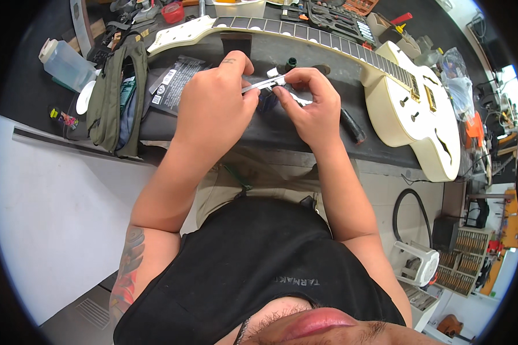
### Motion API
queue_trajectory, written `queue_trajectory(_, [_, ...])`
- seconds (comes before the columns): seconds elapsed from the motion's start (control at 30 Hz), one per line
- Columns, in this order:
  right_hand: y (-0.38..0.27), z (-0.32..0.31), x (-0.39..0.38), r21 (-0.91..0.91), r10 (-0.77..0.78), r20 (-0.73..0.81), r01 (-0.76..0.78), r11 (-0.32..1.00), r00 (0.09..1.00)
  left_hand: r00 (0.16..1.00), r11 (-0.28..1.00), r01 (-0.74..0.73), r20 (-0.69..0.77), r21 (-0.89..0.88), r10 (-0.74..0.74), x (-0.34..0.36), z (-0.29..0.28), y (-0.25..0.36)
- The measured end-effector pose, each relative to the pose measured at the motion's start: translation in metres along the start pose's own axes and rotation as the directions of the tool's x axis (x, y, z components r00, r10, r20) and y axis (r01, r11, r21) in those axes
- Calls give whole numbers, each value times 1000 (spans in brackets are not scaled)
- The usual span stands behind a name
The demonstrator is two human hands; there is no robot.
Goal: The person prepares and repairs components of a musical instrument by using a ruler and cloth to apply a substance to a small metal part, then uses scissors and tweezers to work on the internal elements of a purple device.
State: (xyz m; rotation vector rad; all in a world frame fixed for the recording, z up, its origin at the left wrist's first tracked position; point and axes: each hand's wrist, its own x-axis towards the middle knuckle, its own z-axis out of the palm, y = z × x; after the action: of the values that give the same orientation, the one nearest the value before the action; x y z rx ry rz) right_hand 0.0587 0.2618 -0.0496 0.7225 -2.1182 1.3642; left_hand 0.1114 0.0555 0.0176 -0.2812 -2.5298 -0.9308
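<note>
My left hand (216, 103) is closed, its thumb and fingers pinching one end of a thin, pale, flat strip (258, 85); its exact kind does not show. The strip slants up toward my right hand (316, 103), whose thumb and fingertips pinch a small crumpled white piece (279, 79), like paper or cloth, at the strip's other end. More white material hangs below the right fingers. Just beyond both hands lies a cream hollow-body guitar (388, 106), its neck stretching left across the bench. A dark block (236, 45) stands under the neck near the headstock.
An olive bag (112, 103) stands open at left, beside a clear plastic jug (66, 60). A black printed package (175, 86) lies behind my left hand. A dark cylindrical tool (352, 125) lies right of my right hand. An open tool case (339, 26) sits at the back.
</note>
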Motion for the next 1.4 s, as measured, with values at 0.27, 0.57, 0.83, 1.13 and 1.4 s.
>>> queue_trajectory(0.27, [2,2,0,-68,-133,-40,130,989,990,1000,1000,0,-23,-23,0,-4,-2,-3])
queue_trajectory(0.57, [-4,1,5,-82,-141,-7,140,987,990,1000,1000,-2,6,21,2,4,-4,-7])
queue_trajectory(0.83, [-7,2,4,-38,-88,-44,87,996,995,998,997,47,45,-55,-44,10,-5,-4])
queue_trajectory(1.13, [5,4,-1,-107,-218,-56,211,972,974,999,999,23,24,-23,-22,10,-3,-9])
queue_trajectory(1.4, [6,5,-3,-183,-331,-44,318,930,943,998,996,50,37,-77,-48,10,-2,-10])
